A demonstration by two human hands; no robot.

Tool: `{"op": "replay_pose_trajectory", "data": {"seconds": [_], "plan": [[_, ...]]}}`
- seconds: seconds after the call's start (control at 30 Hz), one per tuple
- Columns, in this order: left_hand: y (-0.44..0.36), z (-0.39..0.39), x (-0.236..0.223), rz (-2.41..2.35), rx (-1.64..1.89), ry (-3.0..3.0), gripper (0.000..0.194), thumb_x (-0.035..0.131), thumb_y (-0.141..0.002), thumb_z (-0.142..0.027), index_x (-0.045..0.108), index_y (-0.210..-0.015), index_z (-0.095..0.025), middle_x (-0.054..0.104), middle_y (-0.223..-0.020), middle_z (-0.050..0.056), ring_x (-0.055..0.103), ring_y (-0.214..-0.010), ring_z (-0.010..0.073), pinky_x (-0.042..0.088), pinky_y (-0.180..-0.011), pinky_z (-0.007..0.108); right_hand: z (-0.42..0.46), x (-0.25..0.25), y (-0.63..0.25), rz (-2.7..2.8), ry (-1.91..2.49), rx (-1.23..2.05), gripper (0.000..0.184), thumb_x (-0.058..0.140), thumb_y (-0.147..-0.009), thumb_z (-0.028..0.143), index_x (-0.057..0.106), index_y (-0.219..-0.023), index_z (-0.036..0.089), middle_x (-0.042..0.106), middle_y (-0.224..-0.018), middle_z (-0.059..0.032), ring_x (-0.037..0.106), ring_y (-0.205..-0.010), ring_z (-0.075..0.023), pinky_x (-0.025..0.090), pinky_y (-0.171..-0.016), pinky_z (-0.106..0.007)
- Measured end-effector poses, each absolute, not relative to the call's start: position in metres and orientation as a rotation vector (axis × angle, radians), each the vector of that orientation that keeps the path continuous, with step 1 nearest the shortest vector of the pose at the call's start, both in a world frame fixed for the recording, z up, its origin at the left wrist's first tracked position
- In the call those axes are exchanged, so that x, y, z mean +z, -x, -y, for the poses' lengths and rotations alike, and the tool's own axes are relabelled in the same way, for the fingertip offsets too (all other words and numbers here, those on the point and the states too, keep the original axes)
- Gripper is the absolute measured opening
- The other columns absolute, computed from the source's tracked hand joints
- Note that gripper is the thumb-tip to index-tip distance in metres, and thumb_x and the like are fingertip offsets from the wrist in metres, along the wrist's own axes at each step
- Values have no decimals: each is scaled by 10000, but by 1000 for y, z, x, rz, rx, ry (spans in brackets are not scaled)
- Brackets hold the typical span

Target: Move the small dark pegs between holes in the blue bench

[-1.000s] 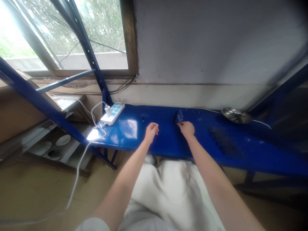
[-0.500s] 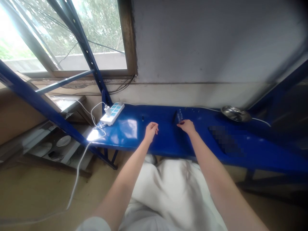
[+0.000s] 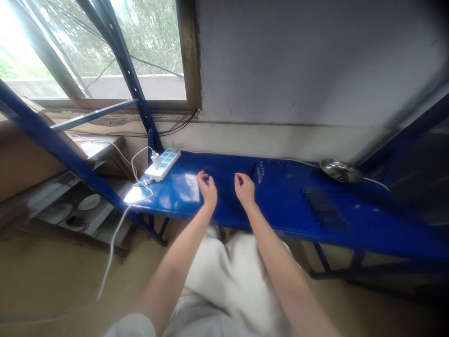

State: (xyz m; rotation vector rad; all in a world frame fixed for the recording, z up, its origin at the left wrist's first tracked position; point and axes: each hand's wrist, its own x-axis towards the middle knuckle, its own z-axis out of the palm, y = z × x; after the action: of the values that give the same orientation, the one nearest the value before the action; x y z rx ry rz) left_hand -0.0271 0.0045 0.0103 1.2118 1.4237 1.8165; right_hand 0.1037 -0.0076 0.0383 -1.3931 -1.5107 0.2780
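Note:
My left hand is over the blue table, thumb and forefinger apart and curved. Just beyond its fingertips stands a small black object, too small to name; whether the fingers touch it I cannot tell. To the right, my right hand is closed in a pinch above the table. What it pinches, if anything, is too small to make out. Behind it lies a clear plastic strip with several round bumps, with a thin dark item along its left side.
A white power strip with a plug and cable lies on the table's left end. At the right are a shiny metal dish and a blurred-out dark rectangle. Blue rack posts rise by the window. Several tiny clear bits lie near the wall.
My right hand has moved left, away from the clear plastic strip, staying pinched. My left hand has moved left and forward to the small black object, its fingers spreading.

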Motion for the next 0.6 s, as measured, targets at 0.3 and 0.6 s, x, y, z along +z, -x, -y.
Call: {"op": "replay_pose_trajectory", "data": {"seconds": [0.3, 0.6], "plan": [[94, -44, 36, -1710, 1288, -2117, 466, 350, -877, -218, 347, -1340, -159, 374, -1347, 163, 401, -1221, 254, 354, -979, 386, 4, 14, -93, 1396, 1250, 270, 320, 362, -872, 316, 596, -1026, 161, 628, -1004, -109, 576, -946, -194, 481, -821, -358], [95, -48, 54, -1777, 393, -2612, 412, 329, -891, -213, 420, -1284, -131, 566, -1136, 172, 536, -1024, 278, 388, -863, 396, 8, 10, -92, 1510, 1225, 198, 307, 349, -874, 295, 602, -982, 160, 638, -940, -105, 588, -891, -192, 487, -814, -363]]}}
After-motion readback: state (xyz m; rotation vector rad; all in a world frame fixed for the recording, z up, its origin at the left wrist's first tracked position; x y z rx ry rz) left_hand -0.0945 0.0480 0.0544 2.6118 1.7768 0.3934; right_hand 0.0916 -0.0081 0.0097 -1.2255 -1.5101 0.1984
